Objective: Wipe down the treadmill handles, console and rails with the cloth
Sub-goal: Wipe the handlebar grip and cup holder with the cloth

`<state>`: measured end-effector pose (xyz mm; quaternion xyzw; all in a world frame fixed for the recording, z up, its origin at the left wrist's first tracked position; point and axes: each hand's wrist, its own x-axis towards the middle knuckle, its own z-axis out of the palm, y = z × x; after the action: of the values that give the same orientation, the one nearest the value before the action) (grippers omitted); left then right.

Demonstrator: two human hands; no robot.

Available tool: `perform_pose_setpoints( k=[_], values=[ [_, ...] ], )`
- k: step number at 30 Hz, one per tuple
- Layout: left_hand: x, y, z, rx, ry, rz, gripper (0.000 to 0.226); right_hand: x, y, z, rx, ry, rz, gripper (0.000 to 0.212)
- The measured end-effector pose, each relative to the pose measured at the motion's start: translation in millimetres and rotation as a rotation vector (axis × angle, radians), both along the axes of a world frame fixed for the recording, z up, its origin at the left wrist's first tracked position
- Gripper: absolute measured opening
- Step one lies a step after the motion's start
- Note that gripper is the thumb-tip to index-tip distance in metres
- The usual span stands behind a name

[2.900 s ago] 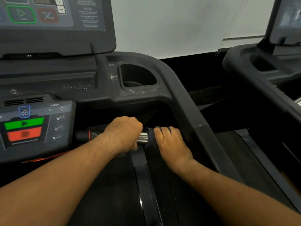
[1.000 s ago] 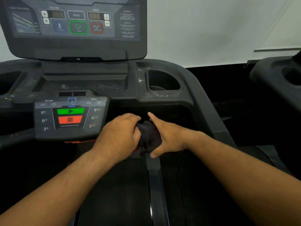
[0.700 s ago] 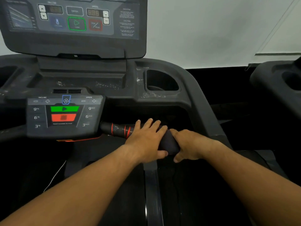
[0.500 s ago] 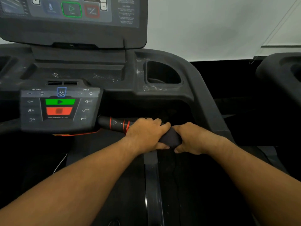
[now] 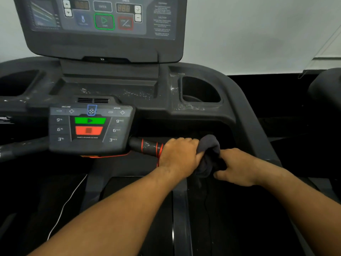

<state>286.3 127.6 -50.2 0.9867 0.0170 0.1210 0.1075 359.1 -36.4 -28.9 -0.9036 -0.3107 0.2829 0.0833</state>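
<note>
The dark grey cloth (image 5: pixel 209 154) is bunched over the right inner handle (image 5: pixel 147 145), a black bar with red rings that sticks out from the lower control panel (image 5: pixel 90 129). My left hand (image 5: pixel 180 157) curls over the bar and grips the cloth's left end. From the right, my right hand (image 5: pixel 238 167) grips the cloth, its fingers buried in the folds and its thumb below. The upper console screen (image 5: pixel 103 21) stands above. The right side rail (image 5: pixel 247 119) slopes down past my right hand.
A cup holder (image 5: pixel 200 92) sits right of the console tray (image 5: pixel 110 89), which shows pale specks. A thin white cord (image 5: pixel 64 204) hangs at lower left over the dark belt (image 5: pixel 140 209). Part of a neighbouring machine (image 5: pixel 324 89) shows at the far right.
The hands went from kneading the cloth in the air to laying it on the handle. My left hand curled shut over it, and the cloth now bulges up between both hands.
</note>
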Motion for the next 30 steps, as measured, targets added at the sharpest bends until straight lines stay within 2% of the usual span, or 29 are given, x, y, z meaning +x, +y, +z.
perform_pose_setpoints(
  k=[3,6,8,9,11,14,16,19,21,24,27,30],
  values=[
    [-11.7,17.7,25.1,-0.232,-0.041,0.065,0.029,-3.6,5.1,4.3,0.054,0.031,-0.028,0.032],
    [-32.8,53.6,50.5,-0.275,-0.181,0.124,0.03,-9.2,22.2,2.6,0.149,-0.021,-0.036,0.039],
    [-39.4,79.0,61.0,-0.232,-0.267,0.161,0.032,-11.9,38.2,-1.1,0.218,-0.054,-0.043,0.029],
    [-39.6,87.4,61.3,-0.196,-0.246,0.162,0.03,-12.2,45.4,-3.3,0.236,-0.062,-0.055,0.023],
    [-39.5,91.8,46.0,-0.072,-0.066,0.11,0.03,-10.6,59.7,-5.5,0.238,-0.072,-0.121,0.031],
    [-48.2,80.7,2.0,0.182,0.164,0.031,0.058,-5.5,72.3,-8.2,0.211,-0.065,-0.22,0.036],
    [-49.9,80.8,-15.1,0.214,0.141,0.035,0.063,-6.0,75.2,-11.6,0.193,-0.047,-0.178,0.035],
    [-35.1,81.2,-7.3,0.288,0.103,0.088,0.06,-10.9,70.9,-16.0,0.186,0.011,-0.126,0.027],
    [-20.2,78.8,4.4,0.255,0.152,0.147,0.06,-9.4,66.7,-14.6,0.132,0.067,-0.105,0.016],
    [-4.8,76.5,7.5,0.202,0.206,0.174,0.06,-7.4,72.0,-13.9,0.015,0.067,-0.039,0.041],
    [1.4,76.8,9.9,0.16,0.259,0.189,0.06,-10.8,79.5,-19.9,-0.022,-0.074,-0.043,0.042],
    [-15.4,72.0,-3.5,0.188,0.044,0.186,0.05,-11.9,79.7,-23.5,-0.007,-0.098,-0.062,0.037]
  ],
)
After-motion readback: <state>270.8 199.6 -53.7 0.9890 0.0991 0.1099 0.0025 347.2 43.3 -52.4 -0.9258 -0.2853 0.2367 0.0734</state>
